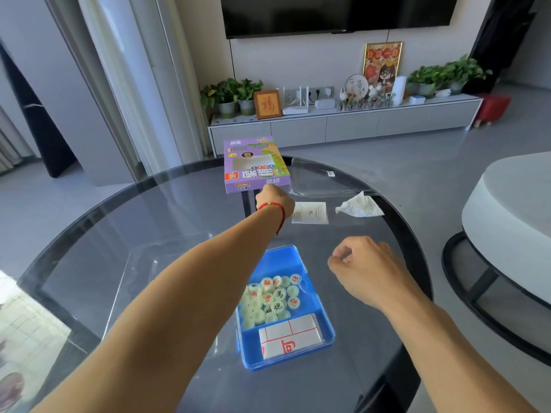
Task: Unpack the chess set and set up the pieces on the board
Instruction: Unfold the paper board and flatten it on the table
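Filling most of the view, a round dark glass table (125, 222) carries everything. Across it stretches the left arm, reaching to the far edge, where the left hand (272, 201) grips the near end of a purple chess set box (255, 164); the fingers are hidden behind the knuckles, and a red string (275, 207) circles the wrist. Nearer, the right hand (362, 269) hovers above the table with fingers loosely curled, holding nothing. Below the arms sits an open blue plastic tray (313, 281): its far compartment holds a heap of pale round chess pieces (275, 299), its near compartment a folded paper board (290, 335). Beside the purple box lie a clear plastic wrapper (325, 177), a white leaflet (310, 212), and a crumpled tissue (359, 205).
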A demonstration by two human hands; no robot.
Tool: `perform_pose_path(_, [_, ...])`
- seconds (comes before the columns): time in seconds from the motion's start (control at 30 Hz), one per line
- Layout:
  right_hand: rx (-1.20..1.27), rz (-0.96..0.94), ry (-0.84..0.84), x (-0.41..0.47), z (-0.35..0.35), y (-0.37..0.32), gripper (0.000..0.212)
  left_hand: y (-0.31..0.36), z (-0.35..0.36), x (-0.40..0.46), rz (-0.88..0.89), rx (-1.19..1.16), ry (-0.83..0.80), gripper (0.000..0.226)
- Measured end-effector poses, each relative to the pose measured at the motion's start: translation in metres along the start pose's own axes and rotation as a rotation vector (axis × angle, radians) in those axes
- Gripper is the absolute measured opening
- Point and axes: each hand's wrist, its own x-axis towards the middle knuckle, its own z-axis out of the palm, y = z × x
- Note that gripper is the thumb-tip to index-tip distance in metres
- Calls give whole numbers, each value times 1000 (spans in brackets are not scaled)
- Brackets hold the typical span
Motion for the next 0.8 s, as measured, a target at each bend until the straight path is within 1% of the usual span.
perform_pose_path(0.1, [12, -71, -11, 0, 9, -9, 13, -15, -29, -10, 75, -5, 17, 18])
perform_pose_path(0.17, [34, -175, -39, -2, 15, -21, 11, -25, -61, -33, 225, 95, 25, 21])
perform_pose_path(0.3, [66, -520, -101, -17, 33, -58, 8, -66, -131, -94, 349, 185, 75, 34])
perform_pose_path(0.37, [44, -713, -180, -33, 49, -81, 8, -104, -161, -123, 372, 269, 105, 33])
perform_pose_path(0.43, [-14, -847, -288, -52, 64, -100, 13, -144, -180, -147, 379, 350, 141, 29])
perform_pose_path(0.47, [-65, -892, -326, -60, 71, -106, 18, -162, -185, -157, 393, 391, 135, 28])
perform_pose_path(0.53, [-227, -927, -348, -70, 81, -117, 35, -188, -188, -169, 440, 476, 89, 24])
perform_pose_path(0.6, [-394, -911, -313, -74, 87, -124, 47, -203, -189, -169, 488, 529, 56, 22])
perform_pose_path(0.67, [-463, -899, -300, -78, 92, -129, 46, -209, -191, -166, 502, 561, 66, 26])
perform_pose_path(0.73, [-489, -901, -291, -79, 94, -132, 40, -210, -190, -165, 498, 560, 77, 30])
perform_pose_path(0.8, [-509, -894, -286, -78, 96, -134, 33, -209, -190, -165, 488, 560, 74, 28])
